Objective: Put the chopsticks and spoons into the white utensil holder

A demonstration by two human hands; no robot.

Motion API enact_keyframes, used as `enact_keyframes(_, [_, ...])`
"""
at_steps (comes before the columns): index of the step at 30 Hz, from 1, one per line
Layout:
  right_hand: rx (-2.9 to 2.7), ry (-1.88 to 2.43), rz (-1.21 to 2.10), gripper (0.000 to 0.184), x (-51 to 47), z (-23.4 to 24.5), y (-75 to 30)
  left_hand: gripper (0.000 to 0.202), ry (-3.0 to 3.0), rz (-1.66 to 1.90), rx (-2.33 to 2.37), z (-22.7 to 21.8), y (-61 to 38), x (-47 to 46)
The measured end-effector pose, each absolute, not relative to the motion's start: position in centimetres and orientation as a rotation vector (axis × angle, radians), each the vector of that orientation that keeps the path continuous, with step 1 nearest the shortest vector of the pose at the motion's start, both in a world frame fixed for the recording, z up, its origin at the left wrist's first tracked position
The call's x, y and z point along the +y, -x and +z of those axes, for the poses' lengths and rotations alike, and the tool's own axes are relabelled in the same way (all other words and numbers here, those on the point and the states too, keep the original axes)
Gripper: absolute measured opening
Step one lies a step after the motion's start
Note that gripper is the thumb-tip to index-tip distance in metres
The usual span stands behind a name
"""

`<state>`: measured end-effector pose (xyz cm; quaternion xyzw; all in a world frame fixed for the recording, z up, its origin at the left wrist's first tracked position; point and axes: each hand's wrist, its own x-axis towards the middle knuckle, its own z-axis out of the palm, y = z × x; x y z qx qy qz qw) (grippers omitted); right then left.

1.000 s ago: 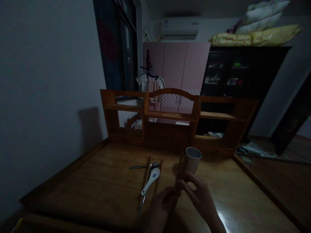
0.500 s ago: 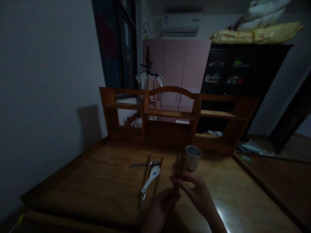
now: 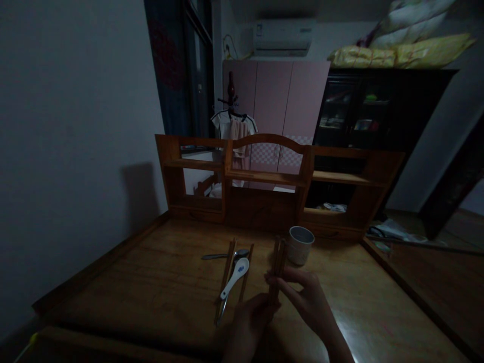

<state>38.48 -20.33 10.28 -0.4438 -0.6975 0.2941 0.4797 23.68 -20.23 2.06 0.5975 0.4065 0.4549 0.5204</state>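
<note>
A thin bundle of brown chopsticks is standing nearly upright over the near middle of the table, its top leaning slightly toward 1 o'clock. In the dim light the sticks are showing as dark wood, and their number cannot be told. The left hand is wrapping closed around the bundle's lower end, fingers curled tight. The right hand is pinching the bundle at mid-length from 3 o'clock, thumb and forefinger pressing on the wood while the other fingers are curling loosely below. At 1 o'clock from the bundle's top, just beside it, a pale cup is standing upright with its mouth open. At 10 o'clock from the left hand, a white spoon is lying between loose sticks, its bowl pointing toward 1 o'clock, and a metal spoon is lying crosswise past them. A shelf is standing at 12 o'clock on the table's far edge.
</note>
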Motion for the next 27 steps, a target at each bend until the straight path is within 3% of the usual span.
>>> enact_keyframes(20, [-1.708,1.108,0.705,0.022,-20.3,9.9,-38.5,0.023,-1.496,1.098,0.969,2.5,-23.4,-20.5])
enact_keyframes(27, [-1.63,1.155,0.567,0.025,-19.5,8.9,-38.3,0.027,-1.457,1.126,1.139,1.6,-23.4,-20.3])
